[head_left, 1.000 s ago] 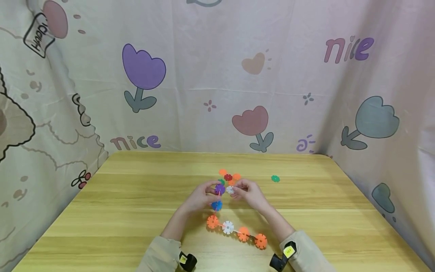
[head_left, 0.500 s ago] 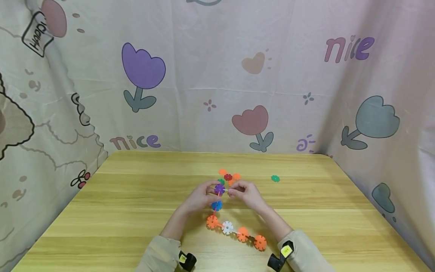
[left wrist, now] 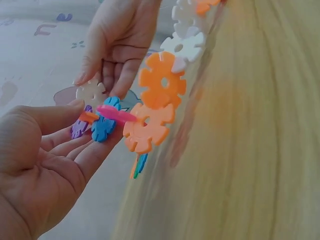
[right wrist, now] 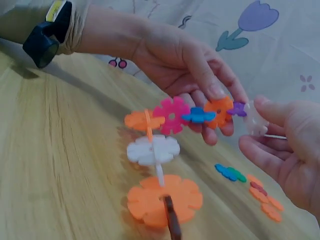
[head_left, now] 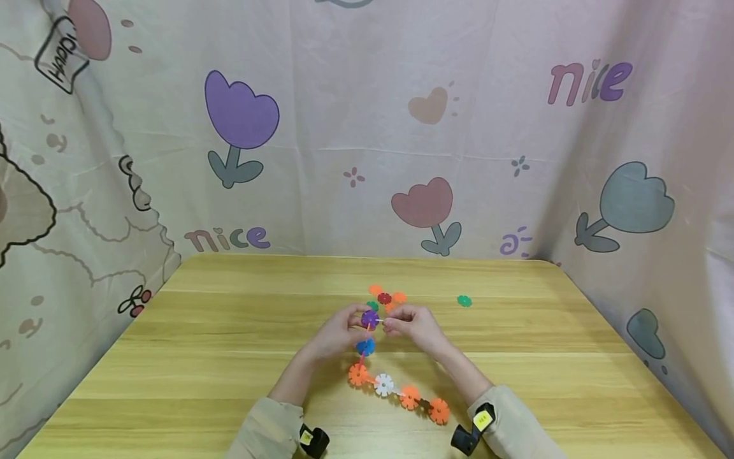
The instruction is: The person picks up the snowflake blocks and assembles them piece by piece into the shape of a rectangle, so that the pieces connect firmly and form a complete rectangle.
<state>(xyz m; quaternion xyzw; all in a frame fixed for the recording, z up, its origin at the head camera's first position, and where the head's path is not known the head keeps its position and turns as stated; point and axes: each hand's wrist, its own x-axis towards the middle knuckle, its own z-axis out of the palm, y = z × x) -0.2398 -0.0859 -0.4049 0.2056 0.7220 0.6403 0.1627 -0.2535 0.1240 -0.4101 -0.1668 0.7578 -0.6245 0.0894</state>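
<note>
My left hand [head_left: 338,330] pinches the far end of a chain of notched, snowflake-shaped plastic discs, near its purple disc [head_left: 370,319]. In the right wrist view its thumb lies on an orange disc [right wrist: 218,111] between the purple one and a blue disc [right wrist: 199,115]. My right hand [head_left: 421,330] pinches a white disc [right wrist: 255,117] between thumb and index finger, its edge right at the purple disc. From the left hand the chain runs toward me, then bends right through an orange disc [head_left: 358,375], a white disc [head_left: 383,385] and further orange discs.
Beyond the hands lie loose discs: a dark red disc [head_left: 384,298], several orange ones and a green disc [head_left: 373,306]. Another green disc [head_left: 464,301] lies apart to the right. A patterned curtain [head_left: 344,127] hangs behind the wooden table [head_left: 229,382].
My right hand has turned the white disc edge-on and brought it left against the purple disc. The left hand stays in place, and the chain's near end has shifted slightly toward me.
</note>
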